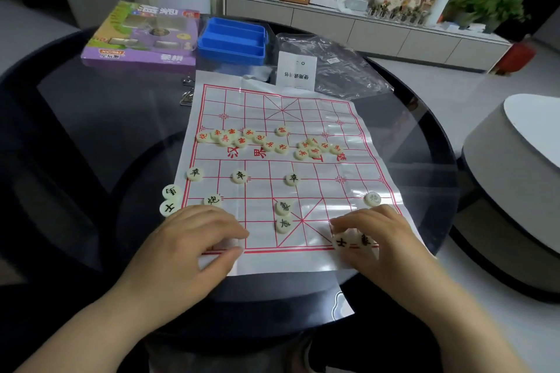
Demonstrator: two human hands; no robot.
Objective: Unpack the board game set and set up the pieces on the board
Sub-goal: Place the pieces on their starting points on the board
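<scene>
A white sheet board (pixel 303 118) with a red grid lies on the round glass table (pixel 91 118). Several red-lettered pieces (pixel 242 141) lie clustered along its middle. Black-lettered pieces stand on the near half: three soldiers (pixel 240 176), a cannon (pixel 212 200), another cannon (pixel 372 199) and two pieces in the palace (pixel 284 215). Two more black pieces (pixel 169 200) lie just off the left edge. My left hand (pixel 188 239) is at the near-left corner, thumb and fingers pinching a mostly hidden pale piece. My right hand (pixel 385 236) holds two black pieces (pixel 353 242) at the near-right baseline.
At the table's back stand a purple game box (pixel 142 36) and a blue plastic tray (pixel 231 41). A clear bag (pixel 333 70) and a paper leaflet (pixel 296 71) lie behind the board. Metal wire puzzles (pixel 186 94) lie at its back-left corner. A grey stool (pixel 509 179) stands right.
</scene>
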